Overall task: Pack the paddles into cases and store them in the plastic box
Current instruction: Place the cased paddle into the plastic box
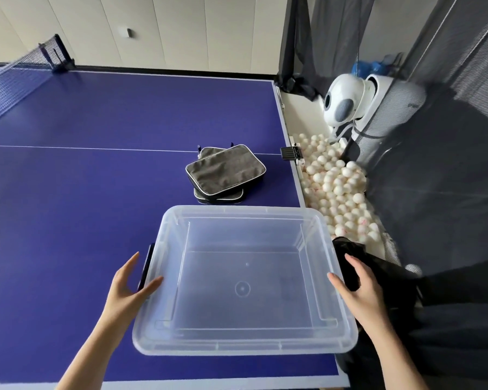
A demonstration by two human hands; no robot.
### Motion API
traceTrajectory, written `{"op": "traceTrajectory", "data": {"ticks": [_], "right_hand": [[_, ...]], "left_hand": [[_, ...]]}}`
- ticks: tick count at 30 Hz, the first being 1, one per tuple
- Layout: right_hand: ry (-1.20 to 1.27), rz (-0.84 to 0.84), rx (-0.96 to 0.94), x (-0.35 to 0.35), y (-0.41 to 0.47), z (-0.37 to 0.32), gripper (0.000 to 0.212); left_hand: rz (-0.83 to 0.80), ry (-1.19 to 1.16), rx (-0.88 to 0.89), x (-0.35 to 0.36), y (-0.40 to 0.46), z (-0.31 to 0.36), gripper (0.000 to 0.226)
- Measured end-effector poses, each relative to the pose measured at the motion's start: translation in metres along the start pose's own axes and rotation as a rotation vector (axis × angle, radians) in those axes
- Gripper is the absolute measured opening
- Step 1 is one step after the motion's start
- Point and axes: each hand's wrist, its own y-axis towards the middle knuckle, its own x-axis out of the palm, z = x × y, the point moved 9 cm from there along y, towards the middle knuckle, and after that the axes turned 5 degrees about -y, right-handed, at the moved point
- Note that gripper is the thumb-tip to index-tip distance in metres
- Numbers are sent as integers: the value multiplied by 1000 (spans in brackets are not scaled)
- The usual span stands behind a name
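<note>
A clear plastic box (265, 211) stands empty on the blue table-tennis table (82, 178), near its front right corner. My left hand (130, 288) is beside the box's left rim, fingers apart, thumb touching or almost touching the rim. My right hand (361, 288) is beside the right rim, fingers spread, holding nothing. Just beyond the box lie two grey zipped paddle cases (226, 170), one stacked askew on the other. No bare paddle is visible.
The net (14, 77) crosses the table at the far left. Off the right edge, a netted catcher holds several white balls (338, 187) and a white ball machine (358, 102). A black latch (146, 266) sticks out on the box's left side.
</note>
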Motion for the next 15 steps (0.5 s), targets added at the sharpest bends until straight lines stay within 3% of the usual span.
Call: {"op": "traceTrajectory", "data": {"ticks": [3, 7, 15], "right_hand": [[-86, -23, -24, 7, -5, -2, 55], [-87, -47, -91, 12, -8, -7, 23], [-130, -27, -43, 17, -8, -7, 50]], "left_hand": [[39, 177, 121, 4, -8, 8, 74], [31, 294, 150, 15, -14, 10, 70], [-26, 300, 105, 18, -15, 16, 72]]}}
